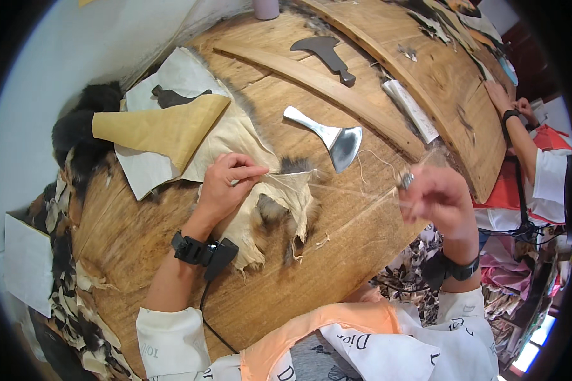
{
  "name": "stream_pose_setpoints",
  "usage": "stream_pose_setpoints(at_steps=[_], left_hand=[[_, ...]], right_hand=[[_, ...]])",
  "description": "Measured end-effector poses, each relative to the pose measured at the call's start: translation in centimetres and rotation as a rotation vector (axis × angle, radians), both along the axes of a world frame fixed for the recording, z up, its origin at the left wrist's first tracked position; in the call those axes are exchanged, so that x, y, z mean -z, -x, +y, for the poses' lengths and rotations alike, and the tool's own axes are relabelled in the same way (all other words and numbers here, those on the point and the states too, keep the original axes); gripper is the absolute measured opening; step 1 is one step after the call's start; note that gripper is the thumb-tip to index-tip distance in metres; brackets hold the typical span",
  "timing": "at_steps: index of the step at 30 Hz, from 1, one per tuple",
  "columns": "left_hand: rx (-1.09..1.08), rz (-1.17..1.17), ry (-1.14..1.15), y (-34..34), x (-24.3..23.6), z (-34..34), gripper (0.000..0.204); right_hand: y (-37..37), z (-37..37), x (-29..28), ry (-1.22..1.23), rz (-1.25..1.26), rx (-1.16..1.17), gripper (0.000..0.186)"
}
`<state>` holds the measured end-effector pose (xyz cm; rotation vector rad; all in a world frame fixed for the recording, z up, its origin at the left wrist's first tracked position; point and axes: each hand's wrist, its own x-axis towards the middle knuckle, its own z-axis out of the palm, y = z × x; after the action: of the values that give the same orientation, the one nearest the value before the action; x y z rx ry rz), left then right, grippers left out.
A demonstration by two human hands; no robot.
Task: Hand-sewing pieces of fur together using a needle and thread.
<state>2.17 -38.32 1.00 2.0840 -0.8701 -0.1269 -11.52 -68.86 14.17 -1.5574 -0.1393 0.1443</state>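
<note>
My left hand [225,187] pinches the edge of a fur pelt [276,190] lying skin side up, its pale hide showing and grey-brown fur peeking out at the ragged ends. To the right, my right hand [435,200] is raised off the table, fingers curled together and smeared by motion, with a ring-like metal thimble [407,181] on a finger. A thin pale thread [356,188] runs taut from the pelt's edge to this hand; any needle is too blurred to make out. Just beyond lies a shiny fan-bladed knife [343,147].
Past the knife lie a wooden strip [318,86] and a dark curved blade [324,54]. A yellow pattern piece [165,130] covers part of the pelt, left. Fur scraps [76,305] line the table's left edge. Another person's arm [521,140] rests at far right.
</note>
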Motion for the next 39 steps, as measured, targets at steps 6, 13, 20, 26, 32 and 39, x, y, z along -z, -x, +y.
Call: stream_pose_setpoints(at_steps=[6, 13, 20, 26, 32, 39], left_hand=[[-0.019, 0.018, 0.035, 0.3, -0.4, 0.0, 0.023], [-0.068, 0.011, 0.006, 0.7, -1.3, -0.1, 0.018], [0.184, -0.023, 0.014, 4.3, -5.2, -0.3, 0.023], [-0.296, 0.293, -0.105, 2.1, -4.8, -1.9, 0.019], [-0.186, 0.089, -0.195, 1.5, -3.5, -2.2, 0.012], [-0.127, 0.124, -0.2, 0.7, -3.1, -2.4, 0.011]], right_hand=[[-0.5, 2.3, -3.0, 0.062, -0.345, -0.371, 0.003], [-2.5, 5.8, -2.3, 0.251, -0.436, -0.574, 0.009], [-7.0, 8.5, 7.1, 0.543, -0.516, -0.136, 0.013], [-5.2, 8.9, 8.3, 0.671, -0.555, -0.225, 0.013], [-4.9, 7.3, 8.4, 0.723, -0.52, -0.169, 0.014], [-4.5, 5.5, 7.0, 0.88, -0.501, -0.131, 0.005]])
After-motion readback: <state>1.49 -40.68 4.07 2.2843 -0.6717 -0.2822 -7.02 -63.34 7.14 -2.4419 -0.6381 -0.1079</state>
